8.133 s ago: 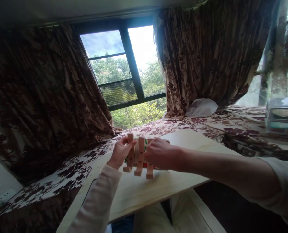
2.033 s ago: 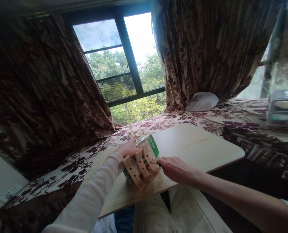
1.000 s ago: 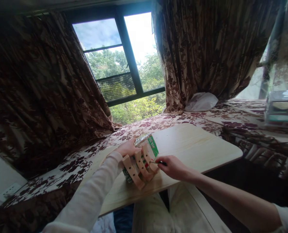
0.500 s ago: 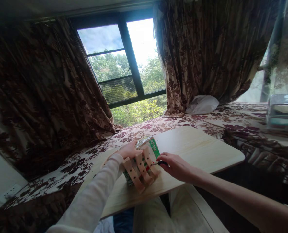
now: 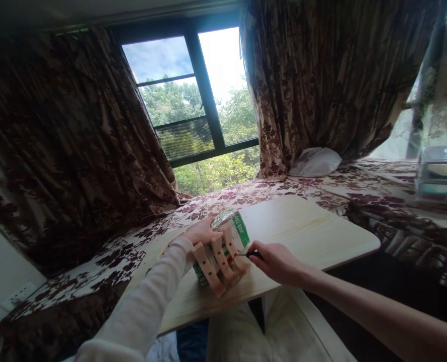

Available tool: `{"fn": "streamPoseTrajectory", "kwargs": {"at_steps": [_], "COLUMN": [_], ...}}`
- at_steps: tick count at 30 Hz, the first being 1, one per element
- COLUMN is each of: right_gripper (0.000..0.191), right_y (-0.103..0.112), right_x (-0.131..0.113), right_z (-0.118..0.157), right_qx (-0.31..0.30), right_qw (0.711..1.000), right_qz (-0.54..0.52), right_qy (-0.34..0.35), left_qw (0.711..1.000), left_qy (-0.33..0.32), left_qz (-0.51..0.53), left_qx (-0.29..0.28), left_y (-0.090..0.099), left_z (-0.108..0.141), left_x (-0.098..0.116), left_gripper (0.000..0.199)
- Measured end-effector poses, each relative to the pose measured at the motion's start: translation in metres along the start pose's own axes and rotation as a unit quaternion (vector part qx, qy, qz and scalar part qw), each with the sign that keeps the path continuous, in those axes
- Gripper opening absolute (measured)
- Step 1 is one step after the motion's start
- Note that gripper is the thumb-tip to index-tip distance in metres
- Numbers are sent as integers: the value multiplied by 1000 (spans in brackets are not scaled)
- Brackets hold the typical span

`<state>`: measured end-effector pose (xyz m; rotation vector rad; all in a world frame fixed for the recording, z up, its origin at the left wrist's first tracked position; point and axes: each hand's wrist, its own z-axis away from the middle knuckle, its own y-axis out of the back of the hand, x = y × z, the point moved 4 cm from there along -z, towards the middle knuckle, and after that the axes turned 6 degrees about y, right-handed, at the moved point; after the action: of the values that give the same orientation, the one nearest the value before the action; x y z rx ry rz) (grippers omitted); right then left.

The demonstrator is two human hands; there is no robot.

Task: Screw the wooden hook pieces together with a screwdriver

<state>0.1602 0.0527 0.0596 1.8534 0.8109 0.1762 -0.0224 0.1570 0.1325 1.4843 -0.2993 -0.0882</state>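
Observation:
Several curved wooden slats with dark holes form a small wooden frame [image 5: 220, 264], which stands tilted near the front of a pale wood-grain board [image 5: 302, 226]. My left hand [image 5: 201, 232] grips the frame from its far left side; its fingertips are hidden behind the wood. A box with a green side [image 5: 240, 229] and clear wrapping is just behind the frame, against it. In my right hand [image 5: 274, 257] is a screwdriver [image 5: 254, 254] with a black handle, fingers closed round it. Its thin metal shaft points left to the right-hand slat, at or close to a hole.
The board lies across my lap, partly over a floral-covered ledge [image 5: 223, 198]. A white plastic bag [image 5: 316, 162] rests by the curtain. Clear plastic drawers [image 5: 442, 173] stand at far right. A wall socket [image 5: 18, 295] is low on the left.
My right hand has shifted slightly, its fingers now curled more tightly round the screwdriver handle. The frame and my left hand have stayed nearly in place; the view has moved a little.

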Motion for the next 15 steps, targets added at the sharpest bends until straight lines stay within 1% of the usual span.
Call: {"fn": "streamPoseTrajectory", "kwargs": {"at_steps": [2, 3, 4, 5, 7, 9, 11, 13, 15], "right_gripper": [21, 22, 22, 21, 20, 26, 32, 31, 27], "right_y": [-3, -5, -6, -7, -6, -4, -2, -1, -1], "right_x": [6, 8, 9, 8, 3, -4, -9, -10, -7], "right_z": [1, 2, 2, 2, 2, 1, 1, -1, -2], "right_qx": [14, 19, 22, 22, 14, -1, -12, -21, -19], "right_qw": [996, 994, 994, 996, 999, 991, 979, 981, 992], "right_qz": [-66, -80, -77, -54, 31, 118, 166, 161, 103], "right_qy": [-57, -73, -74, -63, -8, 68, 114, 111, 68], "left_qw": [1000, 1000, 1000, 1000, 1000, 1000, 1000, 1000, 1000], "left_qy": [1, 3, 6, 10, 15, 13, 10, 8, 9], "left_qz": [-3, -5, -7, -9, -11, -8, -5, -3, -3], "left_qx": [3, 4, 5, 7, 7, 5, 1, -1, 1], "left_y": [0, 1, 1, 1, 1, 1, 0, -1, -1], "left_z": [0, 0, 0, 0, 1, 1, 0, -1, -2], "left_x": [0, 0, 0, 0, 0, 0, 0, 0, -1], "left_gripper": [41, 41, 41, 41, 41, 42, 43, 43, 43]}}
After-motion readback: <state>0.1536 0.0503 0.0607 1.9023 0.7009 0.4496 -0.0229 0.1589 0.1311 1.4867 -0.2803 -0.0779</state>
